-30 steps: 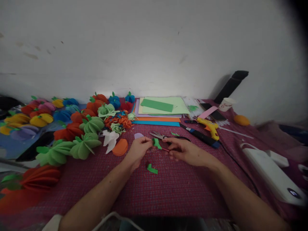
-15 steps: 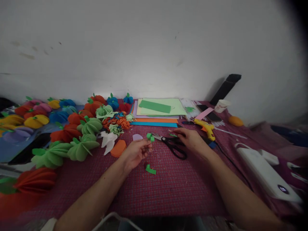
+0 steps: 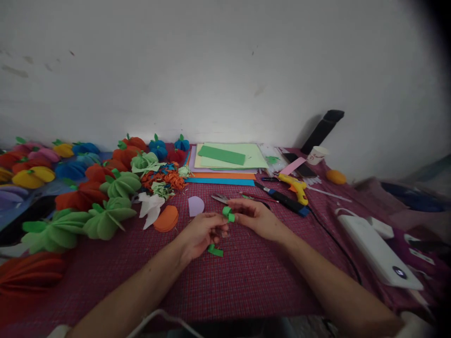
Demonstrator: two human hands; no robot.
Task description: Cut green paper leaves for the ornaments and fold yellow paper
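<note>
A small curled green paper strip (image 3: pixel 229 215) is between my two hands over the middle of the table. My left hand (image 3: pixel 202 233) pinches its left side, the other fingers curled in. From the right, thumb and fingertips of my right hand (image 3: pixel 259 218) close on the same strip. Behind the right hand lie the scissors (image 3: pixel 220 198); their blades show, while the black handles are mostly hidden. Another green paper scrap (image 3: pixel 215 252) rests on the cloth just below my left hand. A lilac paper piece (image 3: pixel 196 206) and orange paper rounds (image 3: pixel 166 218) lie to the left.
Paper pumpkins (image 3: pixel 121 184) in several colours crowd the left side, beside shredded paper (image 3: pixel 165 178). Coloured sheets (image 3: pixel 229 164) are stacked by the wall. To the right are a cutter knife (image 3: pixel 287 201), a yellow glue gun (image 3: pixel 296 188) with its cord, a paper cup (image 3: pixel 317 155) and a white power bank (image 3: pixel 378 249).
My right hand has left the spot beyond the scissors handles and come left to the green strip. My left hand still holds the strip. The view has shifted slightly right.
</note>
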